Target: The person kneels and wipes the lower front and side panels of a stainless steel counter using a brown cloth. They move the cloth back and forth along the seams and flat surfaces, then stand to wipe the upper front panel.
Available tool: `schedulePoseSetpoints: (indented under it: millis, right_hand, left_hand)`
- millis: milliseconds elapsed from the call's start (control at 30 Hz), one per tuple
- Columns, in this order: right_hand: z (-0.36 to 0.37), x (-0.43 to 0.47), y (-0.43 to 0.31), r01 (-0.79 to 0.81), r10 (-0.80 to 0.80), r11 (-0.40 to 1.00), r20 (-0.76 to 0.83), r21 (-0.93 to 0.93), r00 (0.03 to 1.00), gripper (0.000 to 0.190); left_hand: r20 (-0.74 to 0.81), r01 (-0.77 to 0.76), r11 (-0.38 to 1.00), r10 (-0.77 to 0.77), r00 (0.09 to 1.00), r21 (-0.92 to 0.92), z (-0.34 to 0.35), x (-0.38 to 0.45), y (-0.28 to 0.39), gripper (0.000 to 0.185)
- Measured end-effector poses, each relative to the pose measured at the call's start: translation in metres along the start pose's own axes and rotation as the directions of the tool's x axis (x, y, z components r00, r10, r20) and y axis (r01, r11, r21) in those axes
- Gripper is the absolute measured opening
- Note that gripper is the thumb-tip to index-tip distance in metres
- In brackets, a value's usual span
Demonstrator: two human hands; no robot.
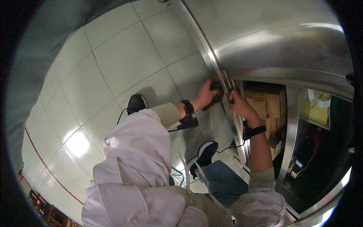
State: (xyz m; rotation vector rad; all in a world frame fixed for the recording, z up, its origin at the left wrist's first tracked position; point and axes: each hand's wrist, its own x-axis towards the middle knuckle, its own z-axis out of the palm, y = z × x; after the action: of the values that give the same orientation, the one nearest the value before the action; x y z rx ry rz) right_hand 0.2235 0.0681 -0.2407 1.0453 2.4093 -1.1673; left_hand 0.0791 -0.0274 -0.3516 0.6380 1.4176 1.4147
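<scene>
My left hand [207,96] is on the floor side of a metal track [217,66] along the front edge of a stainless steel cabinet [263,51]. Its fingers are blurred and bent toward a dark patch by the track, and I cannot tell whether they grip anything. Across the track, at the cabinet's opening, is my right hand [243,105]. Its fingers curl in at the metal rails [237,124], and its fingertips are partly hidden. Whether it holds a rail or a small thing is unclear. Each wrist wears a black strap.
Cardboard boxes [265,105] stand inside the cabinet, left of a metal upright [292,124]. A yellowish sheet in a clear sleeve [319,110] hangs farther right. Light floor tiles [127,54] lie to the left, with a red line [42,160]. A black cable [229,147] runs by my shoe.
</scene>
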Motion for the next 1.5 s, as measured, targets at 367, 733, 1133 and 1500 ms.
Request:
schedulePoseSetpoints:
  millis: [367,733,1133,1500]
  right_hand:
    - [-0.001,0.001,-0.009,-0.141,0.143,0.976,0.003,0.165,0.990,0.017]
    - [0.002,0.000,-0.005,-0.047,0.043,0.991,-0.030,-0.123,0.999,0.034]
    - [-0.003,-0.004,-0.033,-0.159,0.157,0.987,-0.037,-0.029,0.987,0.028]
    - [0.001,-0.001,-0.013,-0.079,0.075,0.992,-0.050,-0.093,0.996,0.022]
  left_hand:
    - [-0.454,-0.210,0.835,-0.053,0.889,-0.509,-0.081,0.124,0.035,0.032]
    - [-0.521,-0.138,0.925,-0.072,0.851,-0.353,-0.004,0.060,0.006,0.042]
    - [0.116,-0.016,0.998,0.009,0.993,0.055,0.094,-0.067,-0.048,0.051]
    - [-0.200,-0.186,0.963,0.224,0.954,0.193,0.016,0.006,0.000,0.057]
